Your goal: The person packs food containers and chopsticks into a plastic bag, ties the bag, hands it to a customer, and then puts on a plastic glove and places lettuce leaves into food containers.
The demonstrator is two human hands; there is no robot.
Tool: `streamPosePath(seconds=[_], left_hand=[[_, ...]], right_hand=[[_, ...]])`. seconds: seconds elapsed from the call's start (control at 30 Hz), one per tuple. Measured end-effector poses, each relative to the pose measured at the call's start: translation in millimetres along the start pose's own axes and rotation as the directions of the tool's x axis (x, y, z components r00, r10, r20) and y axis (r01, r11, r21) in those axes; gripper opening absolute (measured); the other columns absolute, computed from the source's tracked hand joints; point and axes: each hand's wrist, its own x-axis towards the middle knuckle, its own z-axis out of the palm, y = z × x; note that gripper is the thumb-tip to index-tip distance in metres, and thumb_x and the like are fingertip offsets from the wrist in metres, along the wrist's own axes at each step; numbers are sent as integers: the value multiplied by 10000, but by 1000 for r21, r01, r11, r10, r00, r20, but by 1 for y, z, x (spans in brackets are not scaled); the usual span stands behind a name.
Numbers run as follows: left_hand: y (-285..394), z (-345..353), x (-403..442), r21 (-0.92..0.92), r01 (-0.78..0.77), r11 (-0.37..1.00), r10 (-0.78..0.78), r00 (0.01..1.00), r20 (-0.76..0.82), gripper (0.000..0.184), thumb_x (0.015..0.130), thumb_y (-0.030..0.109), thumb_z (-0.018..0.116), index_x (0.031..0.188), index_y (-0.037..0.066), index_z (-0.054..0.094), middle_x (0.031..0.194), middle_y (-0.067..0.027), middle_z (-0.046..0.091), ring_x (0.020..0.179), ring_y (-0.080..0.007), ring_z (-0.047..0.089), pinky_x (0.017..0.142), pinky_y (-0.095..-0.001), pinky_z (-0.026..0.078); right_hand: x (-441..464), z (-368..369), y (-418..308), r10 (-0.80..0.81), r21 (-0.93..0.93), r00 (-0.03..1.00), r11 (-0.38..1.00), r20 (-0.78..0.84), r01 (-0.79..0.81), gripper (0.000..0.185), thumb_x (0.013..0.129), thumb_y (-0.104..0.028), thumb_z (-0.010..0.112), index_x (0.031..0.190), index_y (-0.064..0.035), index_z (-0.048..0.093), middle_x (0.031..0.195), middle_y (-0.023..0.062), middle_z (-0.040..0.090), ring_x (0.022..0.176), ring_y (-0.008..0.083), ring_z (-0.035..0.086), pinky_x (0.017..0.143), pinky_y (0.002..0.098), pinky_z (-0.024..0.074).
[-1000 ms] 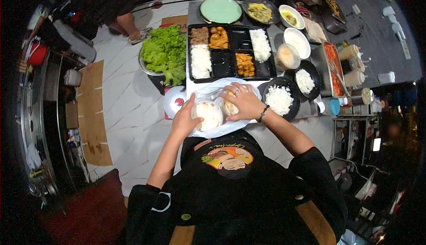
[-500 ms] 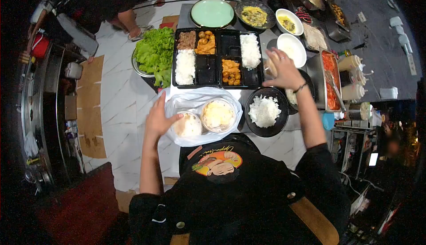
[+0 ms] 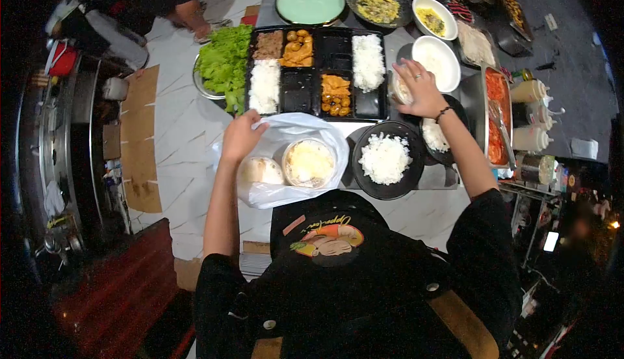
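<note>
My left hand pinches the upper left rim of a white plastic bag. Inside the bag, two round tubs sit side by side: one with pale yellow, crumbly food, the other partly behind the plastic. My right hand is closed round a small clear container with tan contents, just right of the black bento trays. The trays hold white rice, brown meat and orange-sauced food in separate compartments. Below my right hand lies a black plate of white rice.
Lettuce fills a bowl at the left. A green plate, a dark plate of yellow food and white bowls stand behind. To the right are a metal pan of red food and sauce bottles. Another person's hand shows upper left.
My left hand has gone from spread beside the bag to pinching its rim, and the plastic there is lifted. My right hand stays at the small container; the whole view has shifted slightly.
</note>
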Motion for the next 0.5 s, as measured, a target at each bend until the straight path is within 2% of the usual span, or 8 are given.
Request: streamPosePath(seconds=[0.03,0.07,0.1,0.2,0.37,0.4,0.47,0.5], left_hand=[[6,-6,-2,-70,-79,994,74,995,-70,278,744,248,669,852,16,559,799,-169,617,737,-341,590,644,-383,452],[11,-14,-4,-115,-94,989,85,993,-83,272,744,236,670,860,29,537,794,-179,610,757,-336,592,651,-392,448],[9,-15,-6,-118,-93,989,83,993,-85,269,744,229,669,870,36,530,797,-174,612,753,-337,592,648,-389,448],[5,-19,-8,-118,-96,988,83,990,-110,263,747,221,665,881,50,517,800,-162,617,740,-335,591,640,-384,448],[3,-21,-3,-137,-162,977,138,976,-166,243,750,212,658,906,70,537,782,-137,629,709,-311,598,627,-370,450],[10,-26,-3,-201,-145,969,115,982,-151,224,745,205,659,902,75,569,763,-134,630,700,-297,603,625,-364,452],[13,-32,-2,-266,-125,956,91,986,-136,207,739,198,660,898,79,600,743,-130,630,691,-284,607,623,-358,454],[12,-34,2,-236,-118,964,98,991,-96,180,729,186,664,871,81,630,729,-129,629,681,-275,607,622,-348,455]], right_hand=[[3,-8,2,-17,52,997,999,71,13,900,563,-449,681,1348,-205,316,1353,126,315,1268,338,264,968,527,258],[4,-9,4,-41,103,989,994,145,26,925,499,-381,710,1331,-216,341,1328,129,346,1242,350,296,936,539,298],[5,-3,4,-55,98,996,994,77,48,910,437,-303,705,1286,-208,392,1289,133,373,1212,357,323,907,525,329],[9,-28,-6,-44,98,994,995,105,34,873,436,-271,713,1257,-199,425,1279,116,382,1215,337,327,916,509,316],[7,-104,-40,-23,37,998,999,-57,25,820,470,-258,689,1251,-192,447,1278,120,401,1211,338,338,949,468,296],[6,-121,-53,-10,23,995,1000,-100,12,817,477,-264,686,1256,-195,447,1282,122,400,1209,342,341,953,456,297],[6,-146,-86,-22,99,990,994,-136,35,814,498,-291,680,1265,-162,440,1279,150,395,1206,348,347,975,452,287],[6,-152,-107,-49,242,974,965,-222,104,811,534,-355,672,1269,-114,430,1283,171,382,1204,351,352,986,459,287]])
